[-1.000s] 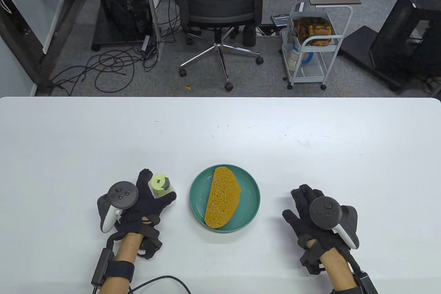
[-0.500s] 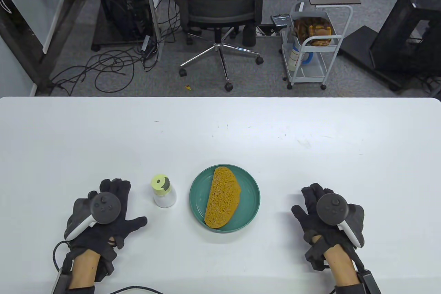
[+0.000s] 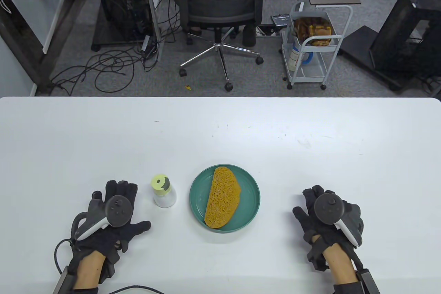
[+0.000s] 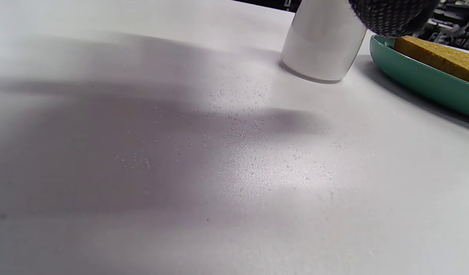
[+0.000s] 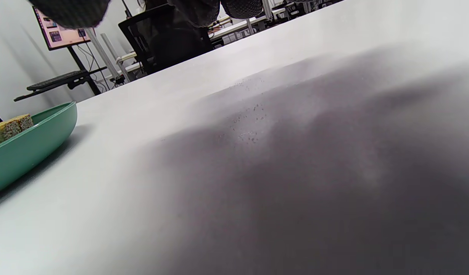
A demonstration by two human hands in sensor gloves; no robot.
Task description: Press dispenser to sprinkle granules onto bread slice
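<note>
A white dispenser bottle [image 3: 164, 192] with a pale yellow-green cap stands upright on the table, just left of a green plate [image 3: 196, 201]. A golden bread slice [image 3: 222, 202] lies on the plate. My left hand [image 3: 119, 214] rests flat and spread on the table, left of and below the bottle, holding nothing. My right hand [image 3: 318, 211] rests on the table right of the plate, holding nothing. The left wrist view shows the bottle's base [image 4: 322, 46], the plate rim [image 4: 417, 80] and the bread [image 4: 440, 57]. The right wrist view shows the plate's edge [image 5: 28, 149].
Fine granules lie scattered on the white table under the left hand [image 4: 249, 152] and near the right hand [image 5: 249, 122]. An office chair [image 3: 220, 14] and a small cart [image 3: 310, 46] stand beyond the table's far edge.
My left hand let go of the bottle and drew back to the left and toward me, then settled flat. My right hand shifted slightly right. The bottle stayed upright.
</note>
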